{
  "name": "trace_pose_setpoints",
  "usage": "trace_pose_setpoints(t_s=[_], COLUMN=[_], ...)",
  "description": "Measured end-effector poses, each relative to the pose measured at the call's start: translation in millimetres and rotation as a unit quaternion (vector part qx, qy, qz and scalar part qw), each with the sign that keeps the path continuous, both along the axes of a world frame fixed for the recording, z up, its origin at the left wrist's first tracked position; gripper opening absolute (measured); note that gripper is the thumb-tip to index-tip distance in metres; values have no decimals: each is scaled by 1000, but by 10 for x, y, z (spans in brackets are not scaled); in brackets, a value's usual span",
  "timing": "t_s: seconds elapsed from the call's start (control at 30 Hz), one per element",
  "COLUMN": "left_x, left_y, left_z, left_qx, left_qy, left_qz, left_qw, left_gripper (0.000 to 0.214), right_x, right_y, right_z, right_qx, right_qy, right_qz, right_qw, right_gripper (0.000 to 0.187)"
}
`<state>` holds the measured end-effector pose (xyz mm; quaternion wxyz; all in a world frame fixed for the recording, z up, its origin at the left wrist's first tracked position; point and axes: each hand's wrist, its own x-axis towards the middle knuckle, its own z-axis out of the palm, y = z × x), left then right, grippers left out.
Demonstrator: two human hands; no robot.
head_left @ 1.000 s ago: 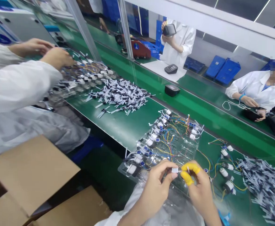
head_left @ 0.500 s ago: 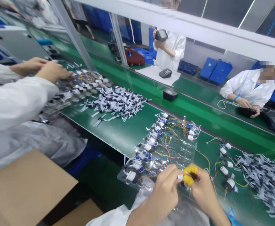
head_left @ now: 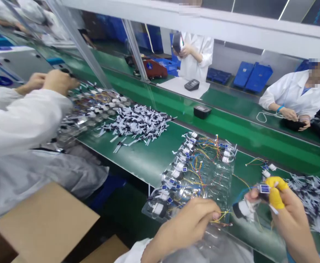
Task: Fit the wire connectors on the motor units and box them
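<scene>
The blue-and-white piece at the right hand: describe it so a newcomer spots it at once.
From the clear tray on the green bench, look right to the right hand with yellow finger covers. The blue-and-white piece juts out beside them; similar pieces lie in the tray, but this one is held.

At the front are two: one left hand point(head_left: 194, 219) and one right hand point(head_left: 293, 208). The right one has two yellow finger covers point(head_left: 276, 199) and holds one small blue-and-white square tag point(head_left: 264, 188). There are two big heaps of thin white-and-black strips point(head_left: 140, 122), two tilted blue plastic crates point(head_left: 258, 77), one dark red machine point(head_left: 156, 68) and one flat white sheet point(head_left: 173, 86)
</scene>
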<state>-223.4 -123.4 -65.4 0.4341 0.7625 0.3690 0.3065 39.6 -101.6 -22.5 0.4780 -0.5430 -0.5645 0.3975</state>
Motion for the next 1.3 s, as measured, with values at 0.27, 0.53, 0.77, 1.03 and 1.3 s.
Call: trace_pose_setpoints(t_s=[0.27, 0.53, 0.77, 1.03, 1.3], left_x=[6, 19, 116, 166, -9], left_y=[415, 621, 561, 1163, 1709], left_z=[103, 0, 269, -142, -166], left_qx=[-153, -231, -267, -263, -274], left_qy=[-175, -228, -137, -72, -126], left_qz=[96, 58, 49, 24, 95], left_qw=[968, 944, 953, 962, 949], left_gripper=[43, 60, 52, 40, 39], right_x=[208, 130, 246, 265, 102], right_y=[442, 484, 438, 701, 1199], right_z=[-268, -430, -562, -750, -1025], right_qx=[-2, -42, -61, -65, -35], right_qy=[139, 230, 286, 271, 187], right_qz=[-50, -62, -76, -28, 0], right_qw=[989, 970, 953, 960, 982], right_gripper=[49, 42, 38, 47, 52])
